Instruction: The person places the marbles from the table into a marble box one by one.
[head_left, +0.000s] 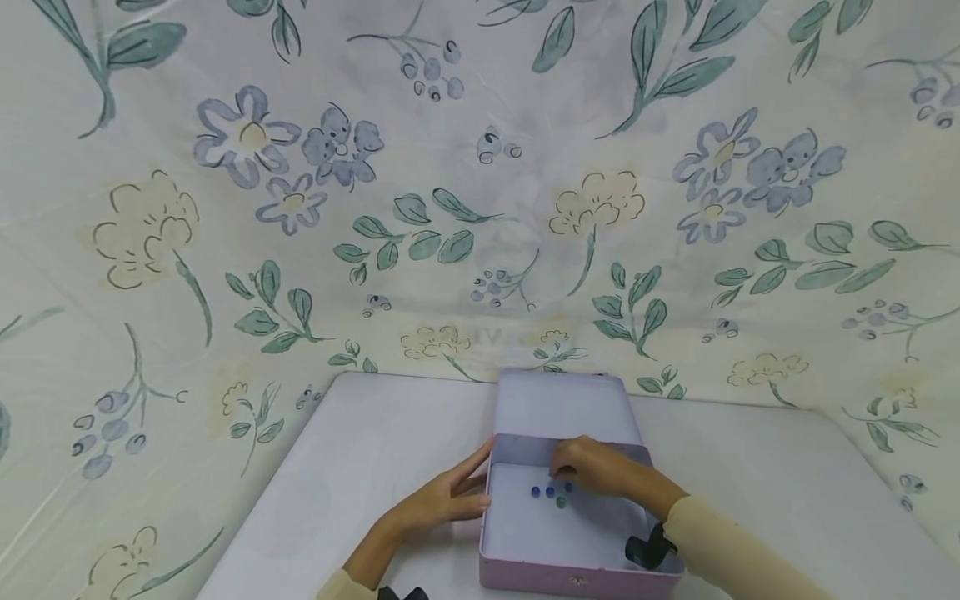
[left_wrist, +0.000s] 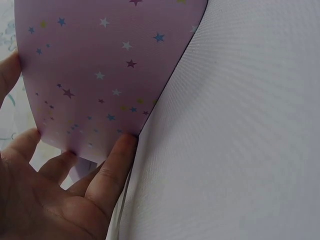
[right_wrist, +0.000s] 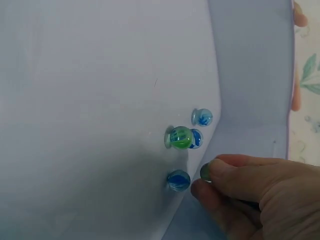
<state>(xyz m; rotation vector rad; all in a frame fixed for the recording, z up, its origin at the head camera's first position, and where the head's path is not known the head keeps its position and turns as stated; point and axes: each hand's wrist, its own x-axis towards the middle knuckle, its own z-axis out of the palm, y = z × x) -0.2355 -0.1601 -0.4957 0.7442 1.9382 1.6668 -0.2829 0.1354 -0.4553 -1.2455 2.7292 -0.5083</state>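
A shallow lilac tin box (head_left: 540, 573) stands on the table. On its floor lie a green marble (right_wrist: 181, 137) and three blue ones, among them a blue marble (right_wrist: 179, 180) close to my right hand (head_left: 588, 468). That hand reaches inside near the far wall; its thumb and fingertip pinch a dark green marble (right_wrist: 205, 172), partly hidden by the thumb. My left hand (head_left: 442, 500) steadies the box from the left, fingertips touching the star-printed outer surface (left_wrist: 100, 75) in the left wrist view.
The box's lid (head_left: 562, 404) is folded back towards the far edge of the white table (head_left: 390, 433). Behind rises a cloth (head_left: 510, 250) printed with flowers and leaves. A black wrist camera (head_left: 648, 550) on the right arm hangs over the box's front right corner.
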